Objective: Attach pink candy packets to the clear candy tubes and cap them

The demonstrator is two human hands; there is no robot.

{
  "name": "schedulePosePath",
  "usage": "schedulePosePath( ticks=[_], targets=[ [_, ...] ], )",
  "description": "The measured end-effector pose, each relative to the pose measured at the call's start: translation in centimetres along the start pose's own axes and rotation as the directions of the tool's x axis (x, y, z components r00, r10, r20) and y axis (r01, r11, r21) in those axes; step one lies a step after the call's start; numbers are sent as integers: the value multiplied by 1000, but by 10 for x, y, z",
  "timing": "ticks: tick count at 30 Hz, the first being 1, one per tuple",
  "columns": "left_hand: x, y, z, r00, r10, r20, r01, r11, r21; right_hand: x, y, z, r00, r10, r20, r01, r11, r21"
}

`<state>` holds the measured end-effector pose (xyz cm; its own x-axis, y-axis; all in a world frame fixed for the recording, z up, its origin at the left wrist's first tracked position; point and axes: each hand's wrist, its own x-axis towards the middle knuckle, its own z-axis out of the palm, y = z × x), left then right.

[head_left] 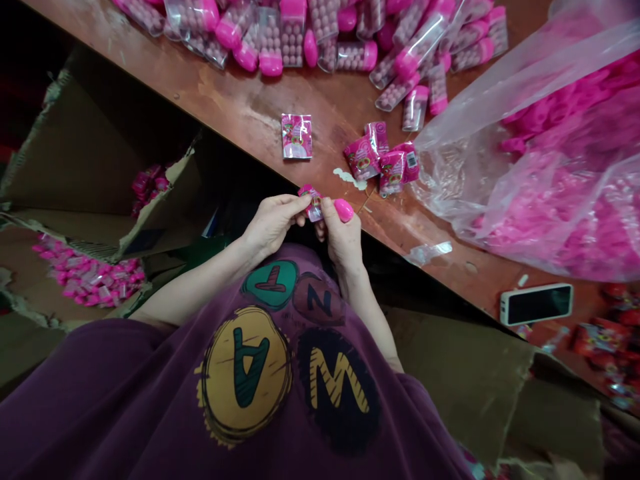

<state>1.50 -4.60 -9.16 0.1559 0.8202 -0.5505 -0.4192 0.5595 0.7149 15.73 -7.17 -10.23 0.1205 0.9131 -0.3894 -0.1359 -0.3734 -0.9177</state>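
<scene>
Between my two hands, just off the table's edge, is a small pink printed packet [314, 206]. My left hand [274, 223] pinches one side of it with thumb and fingers. The thumb of my right hand [343, 233] presses on its other side, fingers curled beneath. A glossy pink cap [343, 210] also sits in my right hand, by the base of the index finger. Past my hands, a flat pink packet [297, 137] lies alone on the table. Several puffed pink packets [373, 160] are piled to its right.
Clear tubes of pink balls with pink caps [293, 33] heap along the table's [225, 93] far side. A clear bag of pink pieces [565, 187] and a phone [537, 304] lie right. Cardboard boxes [75, 147] stand left below, one holding pink-capped pieces [95, 273].
</scene>
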Motion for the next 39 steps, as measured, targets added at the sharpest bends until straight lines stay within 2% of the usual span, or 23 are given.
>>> schedulePosePath(
  ticks=[3, 7, 13, 18, 23, 33, 39],
  targets=[
    [3, -1, -3, 997, 17, -73, -20, 999, -38, -6, -6, -3, 993, 90, 70, -98, 987, 125],
    [6, -2, -4, 989, -4, -147, -4, 998, -59, -22, -9, -5, 989, 73, 125, -99, 972, 212],
    [4, -6, 2, 975, -8, -220, -4, 999, -53, -38, -1, -1, 999, 4, 44, -9, 996, 93],
    [-1, -5, 7, 978, -9, -206, -8, 996, -85, -37, 2, 3, 998, 32, 61, -33, 999, 25],
    [-5, -2, 7, 985, -28, -172, 10, 994, -108, -35, 6, 4, 998, -56, 38, 54, 996, 66],
    [-5, -4, 3, 986, -34, -161, 21, 996, -86, -32, 12, 3, 994, -105, -25, 107, 990, 89],
    [-3, -7, 2, 980, -36, -197, 14, 993, -113, -35, 13, 5, 996, -73, 43, 69, 994, 81]
  ],
)
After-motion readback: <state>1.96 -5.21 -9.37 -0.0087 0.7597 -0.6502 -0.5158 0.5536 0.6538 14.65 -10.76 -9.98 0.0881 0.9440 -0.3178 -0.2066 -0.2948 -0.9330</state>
